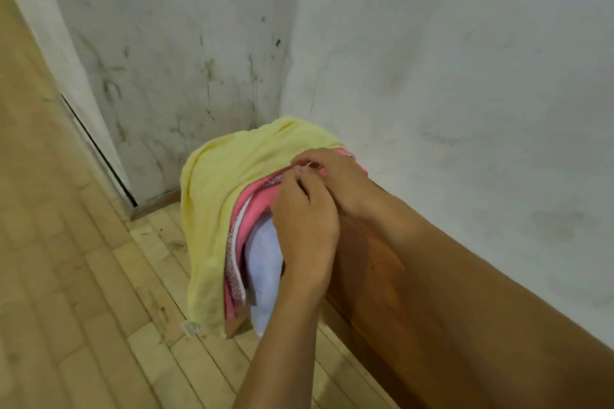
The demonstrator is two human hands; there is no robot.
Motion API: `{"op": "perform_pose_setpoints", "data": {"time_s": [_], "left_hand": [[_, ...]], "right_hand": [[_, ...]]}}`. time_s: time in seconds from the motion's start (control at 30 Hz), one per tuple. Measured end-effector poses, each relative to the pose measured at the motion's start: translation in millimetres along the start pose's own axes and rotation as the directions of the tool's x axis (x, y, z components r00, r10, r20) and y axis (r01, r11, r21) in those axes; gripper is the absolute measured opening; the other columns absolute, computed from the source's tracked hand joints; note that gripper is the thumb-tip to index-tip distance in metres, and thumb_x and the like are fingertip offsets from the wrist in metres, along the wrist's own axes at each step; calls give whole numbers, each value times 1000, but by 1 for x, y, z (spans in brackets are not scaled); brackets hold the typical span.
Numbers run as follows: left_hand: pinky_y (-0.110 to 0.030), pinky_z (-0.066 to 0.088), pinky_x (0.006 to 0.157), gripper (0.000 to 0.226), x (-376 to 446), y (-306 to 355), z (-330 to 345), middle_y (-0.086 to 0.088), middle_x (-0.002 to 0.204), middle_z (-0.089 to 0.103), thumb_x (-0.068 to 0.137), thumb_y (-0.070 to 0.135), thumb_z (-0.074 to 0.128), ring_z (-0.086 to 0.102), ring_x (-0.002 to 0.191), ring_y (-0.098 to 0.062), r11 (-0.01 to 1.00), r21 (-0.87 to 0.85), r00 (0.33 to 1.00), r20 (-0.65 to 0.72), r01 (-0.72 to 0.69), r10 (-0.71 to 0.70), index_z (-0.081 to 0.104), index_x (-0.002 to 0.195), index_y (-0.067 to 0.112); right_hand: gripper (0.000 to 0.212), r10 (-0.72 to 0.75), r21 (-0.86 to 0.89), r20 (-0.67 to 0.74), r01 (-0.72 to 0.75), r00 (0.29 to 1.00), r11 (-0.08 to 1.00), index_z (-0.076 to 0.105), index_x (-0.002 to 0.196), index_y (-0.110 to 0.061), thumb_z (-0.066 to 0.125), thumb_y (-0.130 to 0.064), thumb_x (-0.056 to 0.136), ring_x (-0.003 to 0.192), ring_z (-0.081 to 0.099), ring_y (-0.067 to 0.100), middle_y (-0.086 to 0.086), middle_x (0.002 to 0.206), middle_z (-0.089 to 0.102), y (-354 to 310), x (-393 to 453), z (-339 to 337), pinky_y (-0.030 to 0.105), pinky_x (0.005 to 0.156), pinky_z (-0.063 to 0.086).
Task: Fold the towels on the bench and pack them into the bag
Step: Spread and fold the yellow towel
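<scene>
My left hand (pixel 304 226), lowest in frame, and right hand (pixel 332 176) both pinch the pink fringed towel's (pixel 254 209) edge at centre; it trails toward lower left.

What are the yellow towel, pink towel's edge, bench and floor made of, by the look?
Yellow towel: soft, matte cloth, probably cotton; it drapes in limp folds.
Pink towel: similar cloth, its edge stitched with white thread; both hands pinch it.
Bench: brown wood, smooth with a slight sheen.
Floor: pale wooden boards with visible seams and scuffs.
</scene>
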State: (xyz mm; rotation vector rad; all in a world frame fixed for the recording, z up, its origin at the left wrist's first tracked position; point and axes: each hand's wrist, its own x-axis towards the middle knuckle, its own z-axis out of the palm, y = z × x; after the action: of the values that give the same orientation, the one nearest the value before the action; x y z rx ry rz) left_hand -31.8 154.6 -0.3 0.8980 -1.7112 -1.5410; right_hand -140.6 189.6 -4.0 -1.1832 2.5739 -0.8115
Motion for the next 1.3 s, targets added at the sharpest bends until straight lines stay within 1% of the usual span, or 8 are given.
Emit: {"op": "perform_pose_setpoints", "data": {"time_s": [0.17,0.33,0.47,0.67,0.83,0.93,1.1,1.3], "left_hand": [[-19,35,61,23,4,-6,-1,3,76,55,103,20,39,47,66,-7,1000,-11,1000,26,2,-2,56,92,9],[-12,40,60,31,8,-3,-3,4,64,46,101,11,42,49,61,1,991,-127,999,-8,51,-53,44,71,17],[-11,41,63,35,10,-2,-1,5,61,45,100,10,43,48,60,6,978,-196,991,-94,77,-97,43,67,19],[-11,41,60,35,7,-1,7,4,60,43,100,10,44,47,57,5,969,-232,991,-84,85,-107,42,65,15],[-14,39,56,32,4,-5,10,4,62,43,99,16,45,46,59,-2,990,-141,994,-106,22,-38,42,68,18],[-28,44,77,7,7,-12,9,2,87,52,88,22,53,50,81,-10,995,17,976,-193,-102,103,50,91,18],[-45,32,93,73,11,-13,0,-9,129,38,69,14,68,35,121,-27,933,355,932,-316,-58,178,36,134,23],[-52,27,100,52,22,-24,-16,-6,131,46,77,22,57,40,123,-30,862,499,931,-263,-93,253,49,128,22]], "right_hand": [[52,-52,-292,169,100,984,951,29,155,-24,43,-21,106,149,20,14,-4,164,21,-3,43,-3,15,112,7],[73,-67,-529,352,257,934,809,10,159,-33,53,-21,100,148,18,20,-12,166,8,-15,73,2,38,119,22],[72,-40,-543,341,232,939,807,20,157,-31,57,-17,97,137,32,26,-2,157,28,-17,85,7,40,111,32],[10,-124,-482,116,165,986,861,56,102,-7,47,-10,99,103,52,28,9,111,55,-12,73,2,38,85,39],[15,-223,-284,-203,160,953,945,61,101,-5,46,-7,98,94,55,26,10,105,60,-16,52,-4,38,84,44],[14,-300,-195,-325,247,897,949,65,100,-4,53,-4,94,93,58,22,8,101,64,-22,39,-5,32,83,46],[12,-364,-132,-411,340,836,931,64,97,-5,55,-2,91,86,52,11,-4,93,57,-30,21,-16,15,77,39],[9,-352,-154,-625,332,697,931,56,95,-4,51,3,91,88,53,19,5,95,56,-25,-4,-46,26,78,44]]}}
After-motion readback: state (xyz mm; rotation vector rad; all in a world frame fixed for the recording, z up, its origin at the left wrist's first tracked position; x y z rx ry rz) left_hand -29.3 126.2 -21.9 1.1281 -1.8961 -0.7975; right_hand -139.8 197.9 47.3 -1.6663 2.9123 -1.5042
